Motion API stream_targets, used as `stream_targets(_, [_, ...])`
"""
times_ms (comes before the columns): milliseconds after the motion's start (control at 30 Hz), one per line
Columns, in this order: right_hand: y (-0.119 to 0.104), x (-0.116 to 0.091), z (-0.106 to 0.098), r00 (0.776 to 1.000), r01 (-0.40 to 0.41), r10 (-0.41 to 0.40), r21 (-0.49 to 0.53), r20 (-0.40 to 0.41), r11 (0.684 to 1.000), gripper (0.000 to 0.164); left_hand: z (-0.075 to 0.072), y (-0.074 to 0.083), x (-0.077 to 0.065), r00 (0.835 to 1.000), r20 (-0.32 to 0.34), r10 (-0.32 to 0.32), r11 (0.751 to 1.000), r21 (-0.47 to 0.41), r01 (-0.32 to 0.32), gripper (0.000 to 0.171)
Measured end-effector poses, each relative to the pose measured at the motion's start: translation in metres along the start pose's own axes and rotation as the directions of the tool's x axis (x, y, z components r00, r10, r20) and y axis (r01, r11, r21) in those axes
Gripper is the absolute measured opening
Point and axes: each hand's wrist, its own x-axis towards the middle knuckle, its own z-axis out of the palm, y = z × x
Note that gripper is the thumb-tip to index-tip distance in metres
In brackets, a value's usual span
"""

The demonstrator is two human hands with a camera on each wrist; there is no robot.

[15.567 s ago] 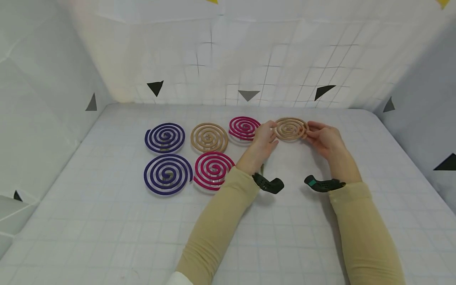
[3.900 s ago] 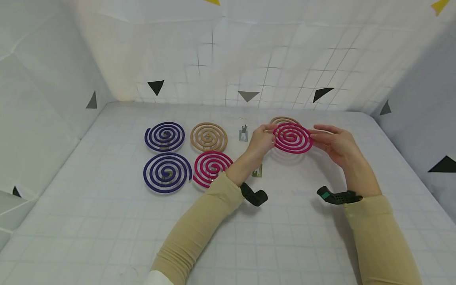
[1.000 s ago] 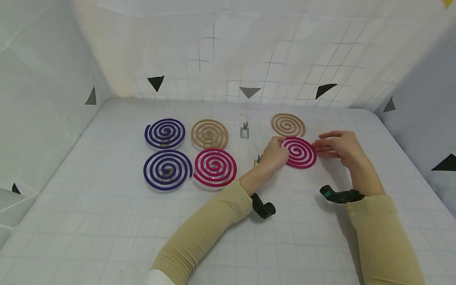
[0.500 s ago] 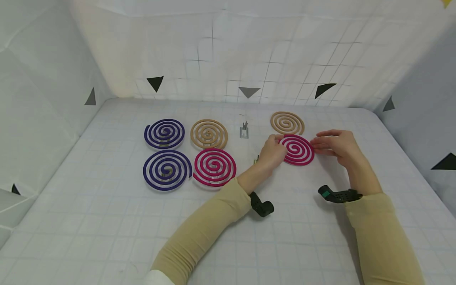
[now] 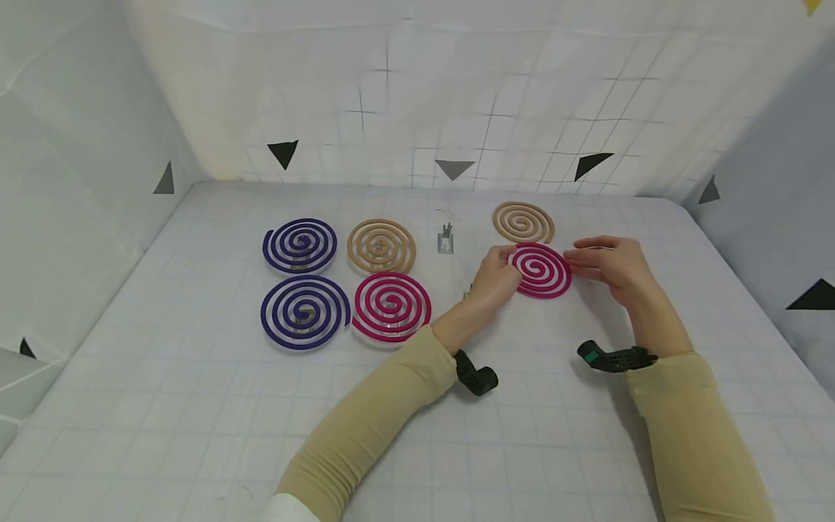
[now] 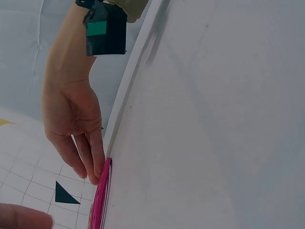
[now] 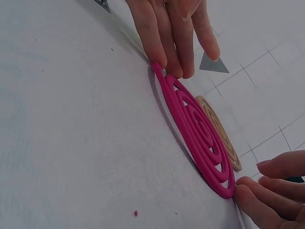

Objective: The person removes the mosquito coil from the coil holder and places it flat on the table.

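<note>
A pink mosquito coil (image 5: 538,270) lies flat on the table (image 5: 522,435), just in front of a tan mosquito coil (image 5: 523,222). Fingers of my left hand (image 5: 496,281) touch its left edge. At the opposite edge rest the fingertips of my right hand (image 5: 620,272). In the right wrist view both thumbs stand off the pink coil (image 7: 200,138), and the fingers are fairly straight. A small metal stand (image 5: 446,241) sits bare left of the tan coil. Another stand (image 5: 467,292) is mostly hidden behind my left hand.
On the left, two purple coils (image 5: 305,312), a second tan coil (image 5: 381,246) and a second pink coil (image 5: 392,306) sit raised on stands. White walls (image 5: 404,87) with dark triangle markers close off the back and sides.
The pink coil, earlier on the back stand and then carried in both hands, now lies on the table. Over the last second both hands slid it slightly away, toward the tan coil they set down earlier.
</note>
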Motion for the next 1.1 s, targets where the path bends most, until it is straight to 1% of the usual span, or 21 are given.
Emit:
stream_targets(300, [0.002, 0.001, 0.001, 1.000, 0.013, -0.013, 0.021, -0.016, 1.000, 0.058, -0.002, -0.002, 0.002, 0.999, 0.040, 0.021, 1.000, -0.008, -0.021, 0.055])
stream_targets(533, [0.000, 0.001, 0.005, 1.000, -0.001, 0.001, 0.027, -0.012, 1.000, 0.058, -0.003, -0.002, 0.002, 0.999, 0.045, 0.022, 1.000, -0.017, -0.021, 0.054])
stream_targets(833, [-0.001, 0.003, 0.009, 0.999, -0.023, 0.024, 0.049, -0.024, 0.999, 0.058, -0.003, -0.002, 0.000, 0.998, 0.058, 0.023, 1.000, 0.000, -0.023, 0.055])
stream_targets(1100, [-0.002, 0.002, 0.012, 0.999, -0.007, 0.008, 0.045, -0.035, 0.999, 0.056, -0.002, -0.003, 0.001, 0.997, 0.063, 0.034, 0.999, -0.018, -0.033, 0.057])
